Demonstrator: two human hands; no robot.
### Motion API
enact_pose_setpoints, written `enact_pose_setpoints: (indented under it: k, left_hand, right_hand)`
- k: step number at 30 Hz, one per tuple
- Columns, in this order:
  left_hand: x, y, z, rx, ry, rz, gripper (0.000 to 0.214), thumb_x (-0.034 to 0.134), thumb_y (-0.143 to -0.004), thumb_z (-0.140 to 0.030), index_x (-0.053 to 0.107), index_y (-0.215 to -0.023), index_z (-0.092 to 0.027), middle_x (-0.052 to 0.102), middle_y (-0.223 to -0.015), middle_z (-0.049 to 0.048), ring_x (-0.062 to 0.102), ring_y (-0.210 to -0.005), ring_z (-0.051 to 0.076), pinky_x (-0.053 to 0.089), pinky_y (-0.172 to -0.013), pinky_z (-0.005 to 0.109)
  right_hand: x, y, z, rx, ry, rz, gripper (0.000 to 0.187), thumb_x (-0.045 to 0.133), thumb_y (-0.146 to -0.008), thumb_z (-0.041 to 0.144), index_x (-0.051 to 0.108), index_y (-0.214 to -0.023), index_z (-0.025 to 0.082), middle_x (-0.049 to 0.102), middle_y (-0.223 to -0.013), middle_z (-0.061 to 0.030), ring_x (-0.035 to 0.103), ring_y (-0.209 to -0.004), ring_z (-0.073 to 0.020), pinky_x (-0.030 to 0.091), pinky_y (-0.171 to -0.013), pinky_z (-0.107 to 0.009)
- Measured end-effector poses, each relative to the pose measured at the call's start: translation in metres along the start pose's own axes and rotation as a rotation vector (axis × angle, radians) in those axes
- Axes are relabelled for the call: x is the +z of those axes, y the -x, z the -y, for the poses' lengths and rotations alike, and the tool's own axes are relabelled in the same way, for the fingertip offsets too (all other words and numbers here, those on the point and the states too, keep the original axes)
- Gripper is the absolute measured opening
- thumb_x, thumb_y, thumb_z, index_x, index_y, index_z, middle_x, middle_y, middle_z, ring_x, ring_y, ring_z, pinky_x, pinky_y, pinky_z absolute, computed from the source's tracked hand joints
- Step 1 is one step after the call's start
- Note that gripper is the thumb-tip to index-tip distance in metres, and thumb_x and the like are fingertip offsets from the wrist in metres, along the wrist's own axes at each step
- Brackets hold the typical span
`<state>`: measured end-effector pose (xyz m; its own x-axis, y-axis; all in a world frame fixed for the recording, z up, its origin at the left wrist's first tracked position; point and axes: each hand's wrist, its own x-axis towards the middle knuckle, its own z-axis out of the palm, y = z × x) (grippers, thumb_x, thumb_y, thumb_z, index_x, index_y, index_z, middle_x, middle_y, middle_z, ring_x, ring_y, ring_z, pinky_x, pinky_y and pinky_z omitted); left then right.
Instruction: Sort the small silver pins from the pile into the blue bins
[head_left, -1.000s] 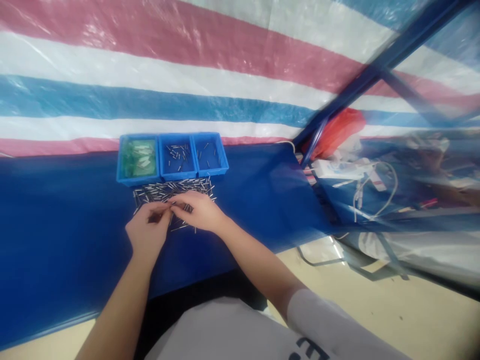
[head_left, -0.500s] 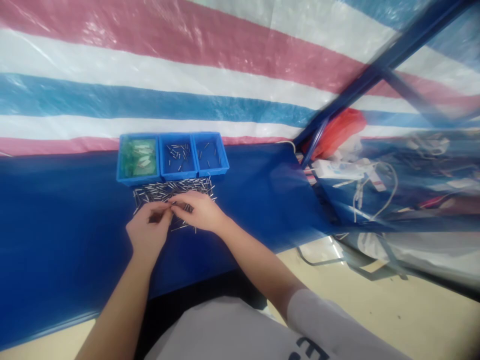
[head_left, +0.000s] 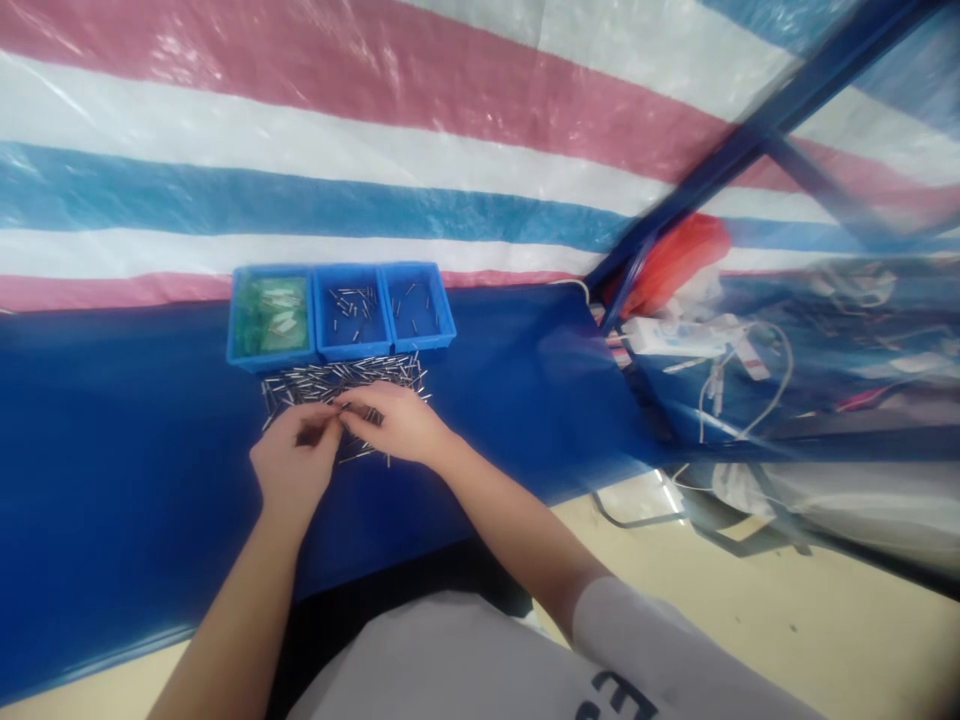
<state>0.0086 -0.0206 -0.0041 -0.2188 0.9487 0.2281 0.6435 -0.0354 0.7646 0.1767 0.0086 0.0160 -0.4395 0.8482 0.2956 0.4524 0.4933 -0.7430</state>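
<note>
Fingertips pinched, my left hand (head_left: 296, 452) and my right hand (head_left: 397, 420) meet over a spread of thin metal pins (head_left: 322, 380) on the blue table. What sits between the fingertips is too small and too covered to make out. Behind the pile stand three blue bins side by side. The left bin (head_left: 234, 340) contains a green bag with pale pieces. Several metal pins lie in the middle bin (head_left: 352, 351), and a few more in the right bin (head_left: 444, 325).
A striped plastic sheet (head_left: 375, 150) hangs behind the blue table (head_left: 135, 480). At the right are a blue metal frame (head_left: 675, 190), a red bag (head_left: 679, 265), a white power strip (head_left: 667, 337) and loose cables (head_left: 784, 380).
Both hands keep their pinch at almost the same spot over the pins. The whole view has shifted slightly; the bins look unchanged.
</note>
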Motion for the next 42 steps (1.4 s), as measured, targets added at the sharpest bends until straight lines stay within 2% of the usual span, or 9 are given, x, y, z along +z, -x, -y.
enact_pose_setpoints:
  k: [42]
  left_hand:
    - [-0.0001,-0.0018,0.0014,0.039,-0.02,0.008,0.016,0.07,-0.078,-0.033,0.071,-0.092,-0.024,0.071,-0.079,-0.0022,0.067,-0.07,0.013,0.052,-0.071,0.026]
  right_hand:
    - [0.002,0.0005,-0.0049,-0.029,-0.006,-0.02,0.022,0.057,-0.094,0.024,0.067,-0.113,0.019,0.072,-0.095,-0.0028,0.065,-0.09,-0.0141,0.051,-0.087,-0.028]
